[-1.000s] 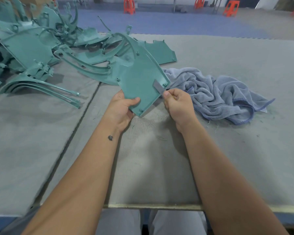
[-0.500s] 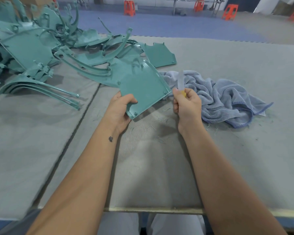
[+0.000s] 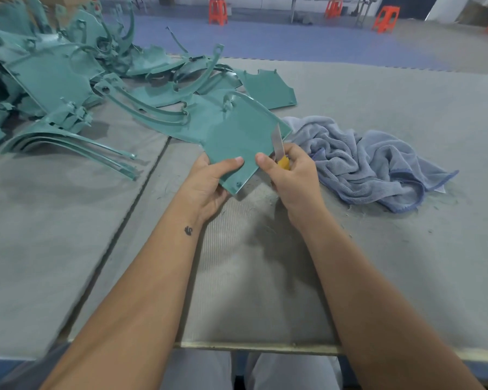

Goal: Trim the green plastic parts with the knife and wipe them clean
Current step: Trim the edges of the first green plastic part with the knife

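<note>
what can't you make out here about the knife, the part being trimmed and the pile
- Knife, head view: the right hand hides the handle except a yellow bit.
- Green part, head view: its underside faces away; the left hand covers its near left edge.
- Pile of green parts, head view: cut off by the left and top edges, so no count.

Grey felt-covered worktable (image 3: 378, 249) with a seam running down its left part; beyond, blue-purple floor (image 3: 293, 43), orange plastic stools (image 3: 217, 11) along the far side, grey patch at right
</note>
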Demonstrator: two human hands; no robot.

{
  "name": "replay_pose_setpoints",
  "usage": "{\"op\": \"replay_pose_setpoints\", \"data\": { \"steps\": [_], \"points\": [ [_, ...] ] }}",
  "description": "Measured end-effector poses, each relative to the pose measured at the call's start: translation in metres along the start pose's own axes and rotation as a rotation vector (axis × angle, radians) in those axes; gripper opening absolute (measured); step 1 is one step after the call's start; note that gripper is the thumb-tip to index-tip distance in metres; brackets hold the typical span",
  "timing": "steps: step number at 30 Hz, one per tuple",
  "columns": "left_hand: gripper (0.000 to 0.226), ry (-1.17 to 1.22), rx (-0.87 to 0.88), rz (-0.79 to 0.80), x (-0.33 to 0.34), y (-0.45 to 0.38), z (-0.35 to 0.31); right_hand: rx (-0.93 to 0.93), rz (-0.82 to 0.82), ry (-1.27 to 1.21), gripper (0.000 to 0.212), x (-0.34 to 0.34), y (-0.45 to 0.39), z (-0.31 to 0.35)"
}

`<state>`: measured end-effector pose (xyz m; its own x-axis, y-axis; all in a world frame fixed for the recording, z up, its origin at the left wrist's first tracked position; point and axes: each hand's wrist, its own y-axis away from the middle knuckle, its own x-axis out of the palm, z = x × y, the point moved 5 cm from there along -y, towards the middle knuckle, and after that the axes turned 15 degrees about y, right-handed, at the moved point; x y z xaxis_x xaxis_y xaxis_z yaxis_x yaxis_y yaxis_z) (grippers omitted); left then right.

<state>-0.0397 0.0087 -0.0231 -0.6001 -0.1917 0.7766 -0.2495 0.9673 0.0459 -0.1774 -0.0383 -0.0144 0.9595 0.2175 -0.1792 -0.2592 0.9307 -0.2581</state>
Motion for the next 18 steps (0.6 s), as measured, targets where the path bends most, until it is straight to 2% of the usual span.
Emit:
{"op": "replay_pose_setpoints", "data": {
  "steps": [4, 7, 9, 13, 16, 18],
  "points": [
    [0.041, -0.028, -0.002, -0.046, -0.002, 0.001, -0.001, -0.002, 0.064, 0.074, 0.029, 0.008, 0.003, 0.001],
    [0.036, -0.124, 0.054, -0.092, -0.004, 0.001, -0.004, 0.013, 0.104, 0.155, 0.038, 0.015, 0.006, 0.001],
    [0.033, -0.105, 0.102, -0.103, -0.004, 0.001, -0.009, -0.002, 0.093, 0.222, 0.033, 0.015, 0.007, 0.002],
    [0.038, -0.118, 0.129, -0.088, -0.008, -0.001, -0.014, 0.030, -0.082, 0.184, 0.015, -0.001, 0.003, 0.001],
    [0.027, -0.179, 0.197, -0.125, -0.012, -0.003, -0.019, 0.064, -0.276, 0.101, 0.019, -0.018, 0.000, -0.002],
    [0.020, -0.206, 0.252, -0.195, -0.017, -0.004, -0.024, 0.047, -0.341, 0.091, 0.016, -0.024, -0.001, -0.001]
  ]
}}
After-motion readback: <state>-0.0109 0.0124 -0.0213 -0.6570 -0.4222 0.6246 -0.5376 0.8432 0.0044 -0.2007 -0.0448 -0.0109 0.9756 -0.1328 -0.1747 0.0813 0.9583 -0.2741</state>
